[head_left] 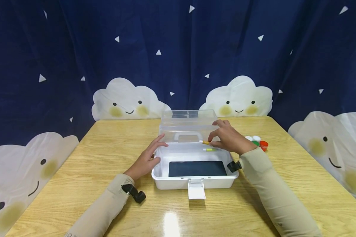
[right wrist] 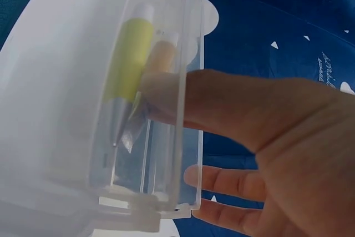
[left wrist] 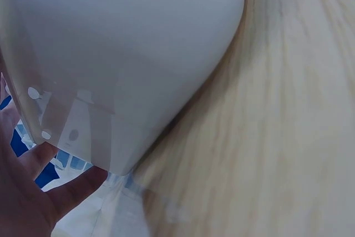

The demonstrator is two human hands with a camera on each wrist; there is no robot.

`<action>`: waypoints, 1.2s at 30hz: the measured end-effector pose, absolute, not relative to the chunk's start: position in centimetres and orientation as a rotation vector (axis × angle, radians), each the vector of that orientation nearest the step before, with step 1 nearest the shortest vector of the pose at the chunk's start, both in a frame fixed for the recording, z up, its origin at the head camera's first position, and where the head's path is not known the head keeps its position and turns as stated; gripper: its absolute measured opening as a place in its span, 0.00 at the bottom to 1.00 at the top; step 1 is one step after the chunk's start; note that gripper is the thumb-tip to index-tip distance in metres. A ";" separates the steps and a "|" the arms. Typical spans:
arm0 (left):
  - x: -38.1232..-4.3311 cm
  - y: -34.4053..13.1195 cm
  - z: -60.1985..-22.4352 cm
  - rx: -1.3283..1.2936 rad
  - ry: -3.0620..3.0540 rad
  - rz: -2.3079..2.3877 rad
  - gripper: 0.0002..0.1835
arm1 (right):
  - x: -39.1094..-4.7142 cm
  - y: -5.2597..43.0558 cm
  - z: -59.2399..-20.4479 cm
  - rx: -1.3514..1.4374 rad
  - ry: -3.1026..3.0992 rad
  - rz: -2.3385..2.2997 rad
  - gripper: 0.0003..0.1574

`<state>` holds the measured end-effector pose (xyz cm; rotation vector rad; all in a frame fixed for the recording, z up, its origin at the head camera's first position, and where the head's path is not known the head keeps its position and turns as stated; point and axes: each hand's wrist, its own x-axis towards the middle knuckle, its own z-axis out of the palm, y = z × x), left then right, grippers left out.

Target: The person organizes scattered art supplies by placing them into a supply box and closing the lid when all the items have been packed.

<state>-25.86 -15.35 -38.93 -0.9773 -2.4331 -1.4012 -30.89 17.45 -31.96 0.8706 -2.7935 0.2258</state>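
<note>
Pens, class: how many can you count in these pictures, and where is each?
2: an orange pen pinched in the right hand, and a yellow-green pen lying in the open box, slightly nearer the person. The hand could be hiding another.

The counter [head_left: 121, 144] is brightly lit, white glare [head_left: 171, 224] being reflected between its side edges; soft shadows are cast beside both sleeves [head_left: 273, 187]; wrist views are dimmer, softer.
</note>
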 end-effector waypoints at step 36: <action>-28.7 -16.2 -42.3 -1.007 -2.407 -1.333 0.29 | -30.7 17.5 -32.1 0.862 -2.826 0.279 0.04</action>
